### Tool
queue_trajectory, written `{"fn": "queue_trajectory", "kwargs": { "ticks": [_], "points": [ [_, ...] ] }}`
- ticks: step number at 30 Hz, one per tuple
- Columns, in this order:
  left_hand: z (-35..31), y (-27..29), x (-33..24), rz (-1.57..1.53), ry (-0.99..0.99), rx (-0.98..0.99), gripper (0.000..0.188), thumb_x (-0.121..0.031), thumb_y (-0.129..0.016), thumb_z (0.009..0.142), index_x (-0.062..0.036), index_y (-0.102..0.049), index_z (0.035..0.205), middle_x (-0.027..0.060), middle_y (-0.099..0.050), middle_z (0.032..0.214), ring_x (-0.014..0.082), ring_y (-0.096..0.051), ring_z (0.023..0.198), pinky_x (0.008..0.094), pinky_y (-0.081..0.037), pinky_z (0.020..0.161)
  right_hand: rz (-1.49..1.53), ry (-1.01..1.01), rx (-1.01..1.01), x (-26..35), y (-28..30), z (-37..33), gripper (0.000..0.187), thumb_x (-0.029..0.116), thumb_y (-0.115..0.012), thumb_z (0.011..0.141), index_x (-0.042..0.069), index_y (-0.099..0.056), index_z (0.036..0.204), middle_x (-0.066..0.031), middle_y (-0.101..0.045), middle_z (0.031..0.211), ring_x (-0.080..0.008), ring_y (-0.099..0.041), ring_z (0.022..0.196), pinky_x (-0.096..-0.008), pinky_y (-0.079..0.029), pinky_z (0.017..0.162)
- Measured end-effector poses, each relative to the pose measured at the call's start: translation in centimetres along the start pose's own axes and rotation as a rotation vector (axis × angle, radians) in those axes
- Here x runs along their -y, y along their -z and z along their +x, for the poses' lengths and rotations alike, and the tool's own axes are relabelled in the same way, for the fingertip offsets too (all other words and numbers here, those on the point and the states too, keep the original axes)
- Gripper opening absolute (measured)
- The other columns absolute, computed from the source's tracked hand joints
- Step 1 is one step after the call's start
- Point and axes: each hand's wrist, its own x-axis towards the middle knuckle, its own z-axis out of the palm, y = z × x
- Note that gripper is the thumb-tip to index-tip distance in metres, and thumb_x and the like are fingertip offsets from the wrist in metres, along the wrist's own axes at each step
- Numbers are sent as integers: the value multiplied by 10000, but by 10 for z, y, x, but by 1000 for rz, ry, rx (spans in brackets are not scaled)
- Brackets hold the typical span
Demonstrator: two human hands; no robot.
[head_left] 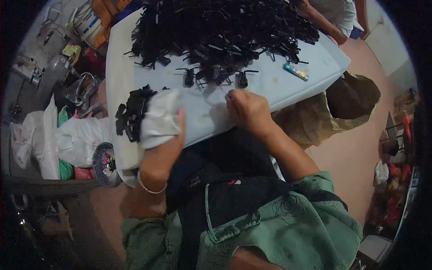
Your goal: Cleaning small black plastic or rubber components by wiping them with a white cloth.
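Observation:
My left hand (163, 119) is wrapped in a white glove or cloth and smeared by motion, so its fingers do not show. It is right beside a small heap of black plastic parts (131, 114) on the left of the pale table. My right hand (248, 108) is bare and curled closed over the table's near edge; anything in its fingers is too small to make out. Just beyond it lie a few single black parts with thin arms, one at the left (189, 78) and one at the right (241, 80). A large pile of similar black pieces (220, 33) covers the far side.
A small colourful tube (295, 72) lies on the table (315, 60) at the right. Against its right edge stands an open brown sack (310, 119). Another person's arm (326, 27) reaches in at the far right. White bags (83, 137) and a basin (104, 164) are at the left.

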Motion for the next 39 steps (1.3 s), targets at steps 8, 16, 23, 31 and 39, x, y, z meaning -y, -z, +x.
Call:
{"fn": "queue_trajectory", "kwargs": {
  "ticks": [8,16,23,31,39],
  "points": [
    [-2,-38,-12,-564,250,192,250,-73,-529,821,2,-504,1059,102,-576,908,175,-564,843,286,-457,740,166,322,280,30,23,7,176,116,-563,694,55,-491,843,-90,-510,678,-294,-540,598,-389,-432,496],
    [-12,-24,-23,-1034,524,438,261,-95,-497,850,-20,-452,1096,5,-544,676,49,-495,506,188,-407,441,841,-447,213,39,14,12,231,194,-588,826,1,-523,717,-60,-492,579,-84,-418,542,-252,-376,493],
    [-19,-31,-20,-627,310,242,251,-76,-524,826,-3,-492,1064,36,-574,736,87,-545,596,230,-448,512,774,-388,354,46,13,8,305,254,-452,894,-14,-526,771,-171,-494,596,-204,-428,507,-333,-396,525],
    [-33,-46,-15,-117,-64,-12,230,-60,-540,803,-10,-534,1028,66,-596,804,119,-564,645,245,-455,565,928,-578,426,51,-7,-2,320,258,-410,924,-2,-526,777,16,-493,669,-59,-419,661,-239,-397,596],
    [-35,-38,-15,-64,-38,61,272,-104,-522,802,-8,-503,1055,110,-594,823,244,-574,745,319,-453,642,997,-558,449,54,-1,1,332,270,-405,928,-4,-523,784,32,-474,661,-57,-394,640,-246,-384,566]
  ]
}}
